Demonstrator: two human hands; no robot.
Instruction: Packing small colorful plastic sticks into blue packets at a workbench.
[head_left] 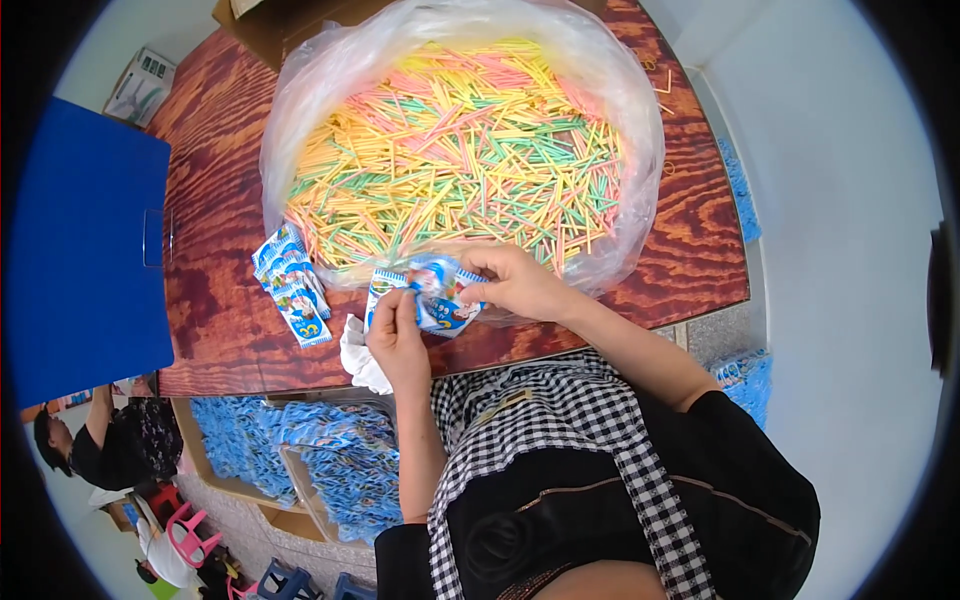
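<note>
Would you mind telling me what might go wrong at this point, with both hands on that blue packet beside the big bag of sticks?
1. The small blue packet is pinched between the left hand and the right hand over the table edge; if dropped, it may fall off.
2. The clear bag of coloured sticks bulges against the right hand; a nudge might spill sticks.
3. The packet pile lies close to the left hand and could be knocked.

bare table (215, 300) left of packets (292, 285); straw bag (460, 150) probably blocks ahead.
</note>
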